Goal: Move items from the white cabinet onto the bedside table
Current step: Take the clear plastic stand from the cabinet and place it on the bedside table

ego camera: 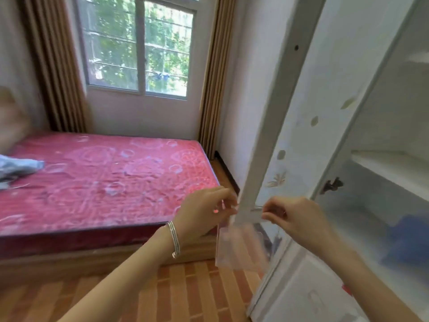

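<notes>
A clear plastic bag (241, 247) hangs in front of me at waist height, blurred by motion. My left hand (204, 214) pinches its top left corner and my right hand (290, 214) pinches its top right corner. Both hands are just in front of the open white cabinet (348, 101), whose door (267, 112) stands edge-on behind the bag. A blue item (408, 240) lies on a lower cabinet shelf. No bedside table shows in this view.
A bed with a red patterned mattress (104, 182) fills the left half, with grey-blue cloth (18, 170) at its left edge. A window (139, 43) with brown curtains is behind it. Brick-pattern floor (185, 293) runs between bed and cabinet.
</notes>
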The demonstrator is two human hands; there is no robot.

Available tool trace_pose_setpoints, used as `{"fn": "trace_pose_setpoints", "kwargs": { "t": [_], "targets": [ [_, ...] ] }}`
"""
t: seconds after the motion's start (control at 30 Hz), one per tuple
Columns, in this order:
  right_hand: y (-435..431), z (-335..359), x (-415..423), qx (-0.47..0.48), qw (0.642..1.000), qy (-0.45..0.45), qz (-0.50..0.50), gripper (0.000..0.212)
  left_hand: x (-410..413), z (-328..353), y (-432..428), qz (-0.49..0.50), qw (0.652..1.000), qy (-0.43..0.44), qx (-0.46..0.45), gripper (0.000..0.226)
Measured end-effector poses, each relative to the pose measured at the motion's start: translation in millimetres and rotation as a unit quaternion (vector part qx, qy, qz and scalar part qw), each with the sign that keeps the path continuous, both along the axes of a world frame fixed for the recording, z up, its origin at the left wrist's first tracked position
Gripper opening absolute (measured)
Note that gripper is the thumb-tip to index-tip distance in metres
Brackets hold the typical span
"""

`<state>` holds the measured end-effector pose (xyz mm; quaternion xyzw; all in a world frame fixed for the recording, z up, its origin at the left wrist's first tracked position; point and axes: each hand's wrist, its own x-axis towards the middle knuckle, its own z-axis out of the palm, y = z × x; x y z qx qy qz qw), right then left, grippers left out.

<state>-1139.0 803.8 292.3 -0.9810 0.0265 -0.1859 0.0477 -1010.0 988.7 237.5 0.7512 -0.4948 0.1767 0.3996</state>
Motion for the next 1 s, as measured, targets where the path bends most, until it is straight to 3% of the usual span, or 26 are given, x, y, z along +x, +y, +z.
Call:
{"fn": "trace_pose_setpoints", "kwargs": {
  "t": [0.13,0.3,0.53,0.67,1.0],
  "targets": [
    [76,-26,69,0.023,0.995,0.006,0.095,0.009,25,-39,131,0.156,0.986,0.050,0.035,0.009],
    [210,-51,149,0.023,0.982,0.052,0.181,0.005,24,-75,301,0.326,0.937,0.084,0.093,0.006],
    [425,-84,220,0.000,0.945,0.112,0.306,0.004,-2,-118,522,0.469,0.854,0.031,0.225,0.034],
    [529,-99,238,-0.004,0.920,0.135,0.367,0.003,-25,-135,608,0.530,0.807,0.035,0.259,0.042],
    [720,-121,293,-0.021,0.848,0.171,0.501,0.004,-53,-169,739,0.676,0.695,0.105,0.222,0.044]
  ]
}}
